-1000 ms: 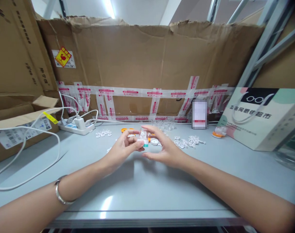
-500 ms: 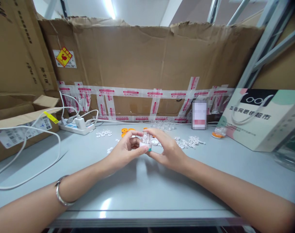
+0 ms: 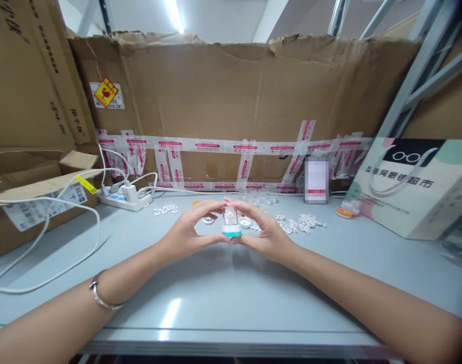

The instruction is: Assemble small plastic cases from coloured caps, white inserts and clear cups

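Between my two hands is a small clear plastic container (image 3: 231, 221) with a white band and a teal base, held upright above the table. My left hand (image 3: 193, 228) grips it from the left, thumb at the base and fingers at the top. My right hand (image 3: 266, 231) closes on it from the right in the same way. White ring-shaped parts (image 3: 245, 222) lie just behind the hands. Part of an orange piece (image 3: 196, 203) shows past my left fingers; the hand hides the rest.
Small white parts (image 3: 302, 223) lie in a pile at right, white discs (image 3: 166, 209) at left, clear pieces (image 3: 259, 196) behind. A capped clear container (image 3: 346, 209) stands near a paper bag (image 3: 397, 197). A phone (image 3: 316, 180), power strip (image 3: 130, 202) and looping cable (image 3: 98, 222) are around.
The container has turned so its teal base now faces me more fully. Both hands have shifted to its top and bottom, with thumbs lower. The view has moved slightly.
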`<control>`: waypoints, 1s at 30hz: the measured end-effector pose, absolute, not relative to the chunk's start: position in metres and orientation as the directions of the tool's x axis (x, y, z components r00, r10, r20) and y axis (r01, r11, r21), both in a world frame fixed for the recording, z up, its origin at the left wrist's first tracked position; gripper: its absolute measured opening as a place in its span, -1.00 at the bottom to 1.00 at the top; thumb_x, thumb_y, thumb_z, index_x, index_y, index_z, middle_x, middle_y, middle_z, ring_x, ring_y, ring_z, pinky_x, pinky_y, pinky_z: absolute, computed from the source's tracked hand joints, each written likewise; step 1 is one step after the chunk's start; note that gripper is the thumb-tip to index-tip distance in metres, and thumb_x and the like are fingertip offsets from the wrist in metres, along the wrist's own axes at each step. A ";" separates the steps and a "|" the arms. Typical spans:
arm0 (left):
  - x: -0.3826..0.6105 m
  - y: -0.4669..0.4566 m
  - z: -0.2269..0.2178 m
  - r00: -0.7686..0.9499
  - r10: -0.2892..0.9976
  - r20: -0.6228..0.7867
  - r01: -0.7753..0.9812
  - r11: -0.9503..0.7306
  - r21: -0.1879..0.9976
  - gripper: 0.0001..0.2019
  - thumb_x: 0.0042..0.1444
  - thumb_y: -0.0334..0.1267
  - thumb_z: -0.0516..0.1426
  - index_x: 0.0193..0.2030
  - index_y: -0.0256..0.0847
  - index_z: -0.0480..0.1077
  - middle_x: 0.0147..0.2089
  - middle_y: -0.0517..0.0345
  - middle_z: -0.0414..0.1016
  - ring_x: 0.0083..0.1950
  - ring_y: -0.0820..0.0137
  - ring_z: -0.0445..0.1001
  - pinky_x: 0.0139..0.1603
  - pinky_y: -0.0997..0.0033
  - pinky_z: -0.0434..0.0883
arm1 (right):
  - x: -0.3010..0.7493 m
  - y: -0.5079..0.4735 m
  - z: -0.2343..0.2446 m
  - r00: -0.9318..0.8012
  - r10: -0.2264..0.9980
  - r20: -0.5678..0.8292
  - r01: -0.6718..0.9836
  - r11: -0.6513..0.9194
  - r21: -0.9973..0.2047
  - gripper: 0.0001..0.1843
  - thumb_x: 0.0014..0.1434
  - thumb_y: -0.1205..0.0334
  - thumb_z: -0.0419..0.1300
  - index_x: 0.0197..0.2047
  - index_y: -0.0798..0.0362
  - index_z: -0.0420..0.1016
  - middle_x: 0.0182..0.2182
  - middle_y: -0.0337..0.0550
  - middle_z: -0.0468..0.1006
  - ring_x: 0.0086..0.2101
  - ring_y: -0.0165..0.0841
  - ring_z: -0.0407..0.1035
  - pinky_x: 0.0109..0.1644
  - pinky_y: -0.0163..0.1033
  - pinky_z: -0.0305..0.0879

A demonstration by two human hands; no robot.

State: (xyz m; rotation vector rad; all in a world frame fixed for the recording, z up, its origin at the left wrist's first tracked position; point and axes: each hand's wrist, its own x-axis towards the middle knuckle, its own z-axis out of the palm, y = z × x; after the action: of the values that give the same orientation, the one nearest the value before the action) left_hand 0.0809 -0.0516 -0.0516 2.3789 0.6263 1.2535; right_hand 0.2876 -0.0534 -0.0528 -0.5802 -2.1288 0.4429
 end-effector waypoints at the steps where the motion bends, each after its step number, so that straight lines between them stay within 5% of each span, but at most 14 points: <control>1: 0.079 -0.052 -0.050 0.514 0.513 0.688 0.238 -0.856 0.460 -0.44 -0.05 -0.29 0.24 0.13 -0.05 0.22 0.13 0.02 0.32 0.07 0.26 0.34 0.00 0.25 0.35 | 0.287 -0.054 -0.053 -0.516 0.549 0.658 0.231 0.829 -0.510 -0.33 -0.04 0.28 0.28 0.13 -0.19 0.15 0.15 -0.15 0.26 0.13 -0.26 0.17 0.20 0.00 0.15; 6: 0.076 -0.058 -0.045 0.501 0.434 0.749 0.347 -0.893 0.286 -0.44 -0.08 -0.29 0.25 0.11 -0.09 0.27 0.04 0.01 0.43 -0.03 0.28 0.42 -0.06 0.27 0.39 | 0.288 -0.058 -0.048 -0.543 0.527 0.654 0.239 0.843 -0.482 -0.32 -0.01 0.32 0.25 0.15 -0.18 0.09 0.14 -0.13 0.27 0.12 -0.26 0.20 0.18 0.01 0.18; 14: 0.078 -0.059 -0.050 0.469 0.417 0.779 0.418 -0.881 0.220 -0.48 -0.11 -0.28 0.24 0.07 -0.13 0.32 -0.03 0.01 0.47 -0.07 0.26 0.45 -0.03 0.25 0.39 | 0.289 -0.062 -0.051 -0.540 0.432 0.722 0.344 0.897 -0.279 -0.34 0.03 0.43 0.09 0.19 -0.14 0.06 0.07 -0.10 0.35 0.06 -0.21 0.27 0.05 0.00 0.34; 30: 0.078 -0.054 -0.052 0.547 0.263 0.795 0.411 -0.911 0.018 -0.43 -0.03 -0.35 0.19 0.16 -0.18 0.18 0.01 -0.05 0.42 -0.02 0.28 0.43 -0.01 0.31 0.40 | 0.292 -0.055 -0.047 -0.608 0.394 0.689 0.374 0.908 -0.189 -0.29 0.02 0.30 0.19 0.22 -0.09 0.04 0.08 -0.07 0.35 0.04 -0.24 0.29 0.06 -0.06 0.34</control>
State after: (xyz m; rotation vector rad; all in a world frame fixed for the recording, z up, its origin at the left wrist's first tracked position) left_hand 0.0776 -0.0544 -0.0516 2.9102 0.6394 1.4466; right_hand 0.2923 -0.0552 -0.0468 -0.5452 -2.2816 0.0332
